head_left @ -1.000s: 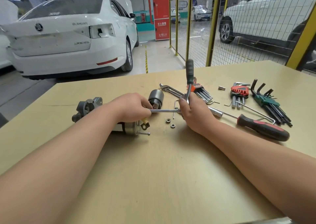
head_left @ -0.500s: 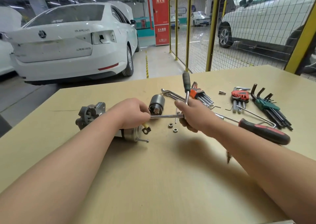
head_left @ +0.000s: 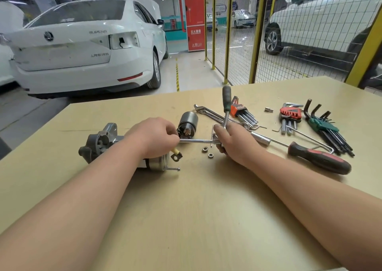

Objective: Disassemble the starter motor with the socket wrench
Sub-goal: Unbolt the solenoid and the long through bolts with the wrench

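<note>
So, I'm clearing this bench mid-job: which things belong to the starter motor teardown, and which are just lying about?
In the job: starter motor; socket wrench, gripped by right hand; its extension bar, pinched by left hand; detached solenoid; two loose nuts.

Lying about: red-handled screwdriver; hex key sets, orange, red, green; small socket; bent spanners.

Table (head_left: 206,219): pale wood-grain board, matt, smooth. Starter motor (head_left: 99,144): nose housing of dull grey cast metal, rear body of satin bare metal. Solenoid (head_left: 188,122): dark metal can, slight sheen. Socket wrench (head_left: 226,105): dark green matt grip, chromed shaft. Extension bar (head_left: 196,140): polished chrome, knurled band. Nuts (head_left: 204,149): bright metal. Screwdriver (head_left: 318,160): red-and-black semi-gloss plastic handle. Orange hex key set (head_left: 239,110) and red hex key set (head_left: 290,112): plastic holders, bright steel keys. Green hex key set (head_left: 322,124): plastic holder, black-finished keys.
</note>
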Motion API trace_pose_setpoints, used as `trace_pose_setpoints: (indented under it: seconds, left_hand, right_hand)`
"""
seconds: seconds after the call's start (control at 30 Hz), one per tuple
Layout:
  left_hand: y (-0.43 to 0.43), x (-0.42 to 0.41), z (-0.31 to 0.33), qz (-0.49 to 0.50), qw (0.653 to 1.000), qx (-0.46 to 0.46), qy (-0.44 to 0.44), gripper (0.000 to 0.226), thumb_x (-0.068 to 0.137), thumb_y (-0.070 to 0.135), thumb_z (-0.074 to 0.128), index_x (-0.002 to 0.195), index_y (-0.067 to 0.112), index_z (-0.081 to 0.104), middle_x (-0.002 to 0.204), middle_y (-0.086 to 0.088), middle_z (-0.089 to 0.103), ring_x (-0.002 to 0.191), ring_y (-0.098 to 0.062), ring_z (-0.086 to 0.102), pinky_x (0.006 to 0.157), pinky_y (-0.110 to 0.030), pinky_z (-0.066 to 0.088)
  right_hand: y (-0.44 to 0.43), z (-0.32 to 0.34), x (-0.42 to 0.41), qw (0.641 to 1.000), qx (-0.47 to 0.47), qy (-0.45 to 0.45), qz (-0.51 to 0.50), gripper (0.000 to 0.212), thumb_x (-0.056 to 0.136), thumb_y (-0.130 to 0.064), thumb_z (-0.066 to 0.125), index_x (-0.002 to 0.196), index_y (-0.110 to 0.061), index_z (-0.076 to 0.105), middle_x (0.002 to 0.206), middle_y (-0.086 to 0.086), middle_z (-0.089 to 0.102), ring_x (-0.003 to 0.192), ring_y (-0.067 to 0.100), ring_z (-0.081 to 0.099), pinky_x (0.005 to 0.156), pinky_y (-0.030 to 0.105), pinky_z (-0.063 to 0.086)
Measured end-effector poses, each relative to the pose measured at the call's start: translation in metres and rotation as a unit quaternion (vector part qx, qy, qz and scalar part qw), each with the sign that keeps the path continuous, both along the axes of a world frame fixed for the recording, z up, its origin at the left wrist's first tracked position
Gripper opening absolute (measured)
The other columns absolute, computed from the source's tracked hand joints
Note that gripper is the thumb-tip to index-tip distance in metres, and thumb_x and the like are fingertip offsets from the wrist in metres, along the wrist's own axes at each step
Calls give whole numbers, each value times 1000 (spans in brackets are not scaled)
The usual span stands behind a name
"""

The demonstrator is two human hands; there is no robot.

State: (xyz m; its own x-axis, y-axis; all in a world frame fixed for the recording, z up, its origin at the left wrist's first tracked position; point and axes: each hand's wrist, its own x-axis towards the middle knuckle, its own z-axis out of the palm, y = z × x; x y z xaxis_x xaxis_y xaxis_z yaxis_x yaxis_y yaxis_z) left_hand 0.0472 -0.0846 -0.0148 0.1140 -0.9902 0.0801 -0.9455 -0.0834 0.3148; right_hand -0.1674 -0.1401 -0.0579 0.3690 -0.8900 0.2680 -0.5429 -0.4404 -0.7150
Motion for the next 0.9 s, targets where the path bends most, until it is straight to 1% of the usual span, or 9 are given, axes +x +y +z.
trace_pose_setpoints:
  seconds: [0.07, 0.17, 0.2, 0.37, 0.5, 0.63, 0.77, 0.83, 0.9]
  left_hand:
    - [0, 1, 2, -2, 1000, 11, 17, 25, 63, 40, 42, 72, 40, 66, 69, 16, 64, 71, -8, 59, 61, -27, 49]
    - [-4, 2, 6, -8, 998, 45, 53, 24, 66, 38, 46, 75, 36, 68, 73, 12, 65, 73, -10, 60, 58, -25, 44]
    - [-4, 2, 8, -10, 997, 50, 57, 25, 65, 38, 46, 75, 36, 69, 73, 11, 66, 73, -9, 60, 57, -25, 44]
    - [7, 4, 2, -18, 999, 40, 26, 28, 70, 46, 41, 82, 47, 65, 76, 16, 65, 73, -5, 59, 62, -25, 48]
    - [12, 5, 1, -25, 998, 52, -10, 34, 83, 57, 38, 89, 37, 65, 85, 10, 68, 82, -10, 61, 78, -35, 50]
    - [12, 3, 5, -41, 996, 75, -6, 32, 89, 52, 38, 90, 37, 66, 67, 15, 65, 63, 1, 58, 64, -31, 48]
    - [13, 3, 4, -41, 997, 57, 10, 27, 90, 48, 44, 77, 39, 66, 48, 23, 55, 42, 5, 47, 51, -24, 34]
    - [13, 3, 4, -41, 998, 35, 19, 25, 88, 47, 50, 75, 36, 68, 52, 18, 59, 46, 2, 50, 50, -24, 35]
    - [14, 3, 5, -50, 998, 19, 31, 21, 87, 45, 55, 78, 33, 70, 64, 12, 65, 59, -3, 56, 54, -25, 41]
  right_hand:
    - [5, 0, -1, 992, -123, 12, 22, 17, 95, -28, 50, 83, -15, 50, 64, -2, 59, 62, 20, 57, 60, 29, 39]
    - [3, 4, -6, 888, -436, 38, 138, 18, 86, -18, 57, 82, -1, 58, 69, 9, 62, 60, 30, 60, 56, 27, 45]
    - [2, 2, -7, 879, -447, 45, 158, 21, 86, -20, 59, 83, 0, 60, 71, 7, 62, 61, 30, 61, 54, 28, 46]
    - [-1, 8, 2, 999, 4, 41, 24, 37, 96, -47, 35, 83, -17, 50, 65, -3, 68, 53, 15, 58, 54, 30, 38]
    - [-5, 7, 3, 939, 326, -95, 59, 38, 99, -40, 36, 88, -7, 50, 62, 13, 67, 31, 16, 30, 37, 19, 25]
    - [-3, 5, -13, 977, 143, -70, 144, 11, 96, -21, 52, 93, -23, 63, 71, -7, 61, 51, 12, 49, 49, 23, 41]
    - [3, -3, -21, 982, -90, 19, 163, 40, 88, -5, 60, 115, -34, 63, 108, -8, 59, 93, 6, 58, 91, 16, 44]
    - [3, 1, -25, 987, -18, -33, 158, 39, 89, -6, 61, 127, -16, 57, 107, -5, 63, 93, 12, 65, 93, 30, 50]
    - [4, 4, -24, 974, 121, -107, 161, 28, 93, -12, 58, 120, -5, 55, 98, 2, 68, 77, 21, 72, 72, 36, 59]
